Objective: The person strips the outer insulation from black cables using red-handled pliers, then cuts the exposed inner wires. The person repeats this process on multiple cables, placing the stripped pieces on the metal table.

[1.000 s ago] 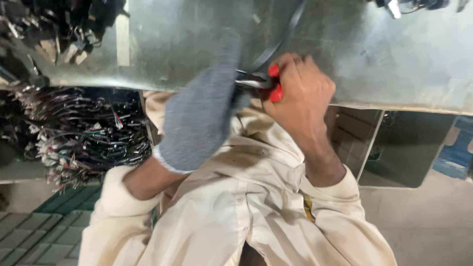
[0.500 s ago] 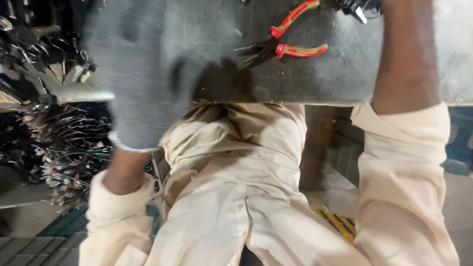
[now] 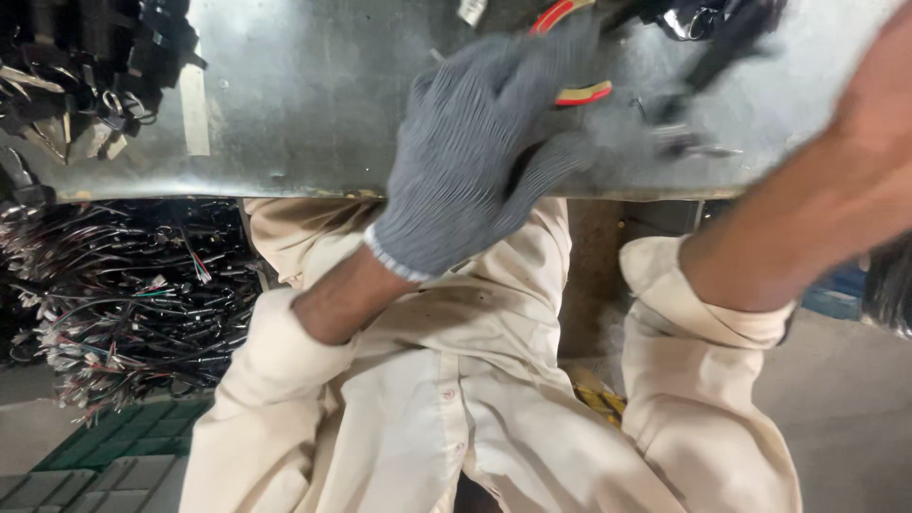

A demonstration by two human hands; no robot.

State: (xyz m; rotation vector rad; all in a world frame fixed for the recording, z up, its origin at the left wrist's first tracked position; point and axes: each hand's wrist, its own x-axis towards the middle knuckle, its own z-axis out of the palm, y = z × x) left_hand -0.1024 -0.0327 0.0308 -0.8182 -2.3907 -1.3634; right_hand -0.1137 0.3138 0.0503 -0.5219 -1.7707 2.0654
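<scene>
Since earlier, the gloved left hand [image 3: 484, 142] has moved over the pliers [image 3: 570, 57], red-handled, mid-bench near its far edge; handles seemingly point rightward. Grip unclear; right hand unseen.

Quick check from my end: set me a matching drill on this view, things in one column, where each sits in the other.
Things:
1. gloved left hand
2. red-handled pliers
3. wire bundle
4. black parts

Places:
A. below the metal table edge, left side
B. on the table's far-left corner
C. over the pliers, mid table
D. partly under the glove, top centre

Pairs: 1-C, 2-D, 3-A, 4-B
</scene>
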